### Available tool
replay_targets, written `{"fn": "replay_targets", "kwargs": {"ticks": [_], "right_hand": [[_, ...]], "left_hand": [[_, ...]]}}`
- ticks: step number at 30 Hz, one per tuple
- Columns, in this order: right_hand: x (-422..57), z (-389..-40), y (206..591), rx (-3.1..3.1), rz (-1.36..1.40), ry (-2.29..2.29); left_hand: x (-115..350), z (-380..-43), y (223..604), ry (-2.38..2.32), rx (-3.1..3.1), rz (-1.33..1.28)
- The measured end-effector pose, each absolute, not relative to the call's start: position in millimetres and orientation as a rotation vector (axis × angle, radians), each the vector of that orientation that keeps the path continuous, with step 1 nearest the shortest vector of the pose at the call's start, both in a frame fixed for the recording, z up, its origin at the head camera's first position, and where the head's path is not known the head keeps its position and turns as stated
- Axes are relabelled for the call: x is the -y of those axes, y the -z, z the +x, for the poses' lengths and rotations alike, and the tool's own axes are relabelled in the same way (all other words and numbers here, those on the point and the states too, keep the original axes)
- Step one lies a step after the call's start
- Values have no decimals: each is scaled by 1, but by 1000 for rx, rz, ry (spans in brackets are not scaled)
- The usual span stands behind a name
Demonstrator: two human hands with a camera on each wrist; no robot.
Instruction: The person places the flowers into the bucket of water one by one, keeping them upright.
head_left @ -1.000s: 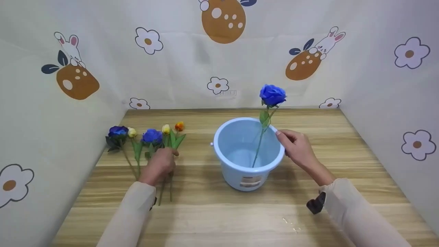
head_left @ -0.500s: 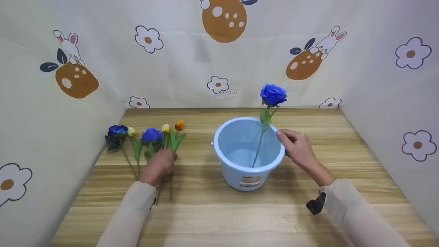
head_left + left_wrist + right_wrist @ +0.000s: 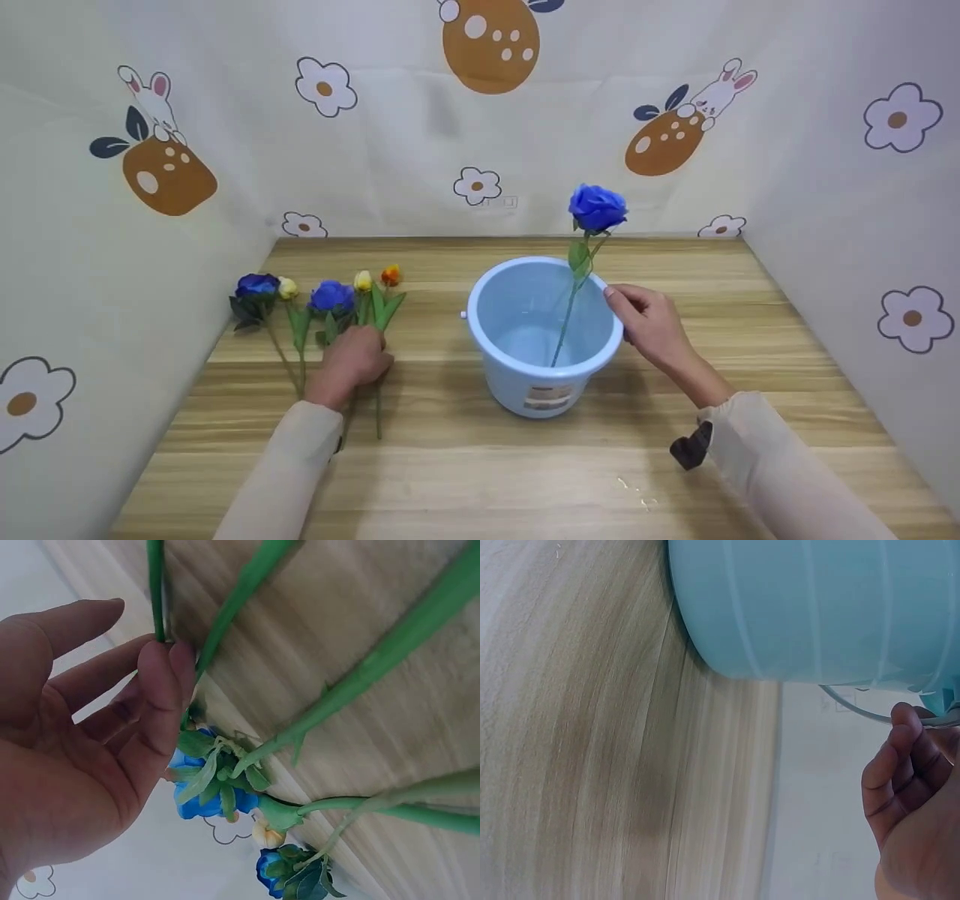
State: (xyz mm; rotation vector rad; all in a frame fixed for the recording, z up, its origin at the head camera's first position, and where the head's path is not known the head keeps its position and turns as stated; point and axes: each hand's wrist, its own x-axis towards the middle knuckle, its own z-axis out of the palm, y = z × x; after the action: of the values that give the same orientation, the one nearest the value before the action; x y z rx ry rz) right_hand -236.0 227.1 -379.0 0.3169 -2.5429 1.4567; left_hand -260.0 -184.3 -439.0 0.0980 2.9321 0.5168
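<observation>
In the head view, my left hand [image 3: 352,358] is low over the flower stems at the left. The left wrist view shows its fingertips touching a thin green stem [image 3: 156,589], the thumb standing apart from it. About this hand lie an orange tulip [image 3: 390,274], a yellow tulip [image 3: 363,281] and a blue rose [image 3: 332,295]. My right hand [image 3: 654,322] holds the light blue bucket [image 3: 534,386] at its right rim, thumb on top and fingers curled below, near the bucket's handle [image 3: 859,710]. Another blue rose [image 3: 597,208] leans inside the bucket, its bloom above the rim.
Farther left lie a dark blue flower [image 3: 257,286] and a second yellow tulip [image 3: 288,289]. The wooden table [image 3: 480,480] is enclosed by a patterned cloth [image 3: 390,150] at the back and sides. Small clear marks show at the front right.
My left hand's fingers have shifted slightly; the orange tulip's bloom has edged left and its stem's lower end right. My right hand and the bucket stay in place.
</observation>
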Motion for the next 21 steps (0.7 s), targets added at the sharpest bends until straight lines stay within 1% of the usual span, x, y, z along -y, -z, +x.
{"fn": "replay_targets", "kwargs": {"ticks": [13,21], "right_hand": [[-228,-234,378,2595,310,-1468],[-229,-235,378,2593,316,-1467]], "left_hand": [[178,-261,446,-506,-3058,64],[179,-260,443,-661,-2984,56]]}}
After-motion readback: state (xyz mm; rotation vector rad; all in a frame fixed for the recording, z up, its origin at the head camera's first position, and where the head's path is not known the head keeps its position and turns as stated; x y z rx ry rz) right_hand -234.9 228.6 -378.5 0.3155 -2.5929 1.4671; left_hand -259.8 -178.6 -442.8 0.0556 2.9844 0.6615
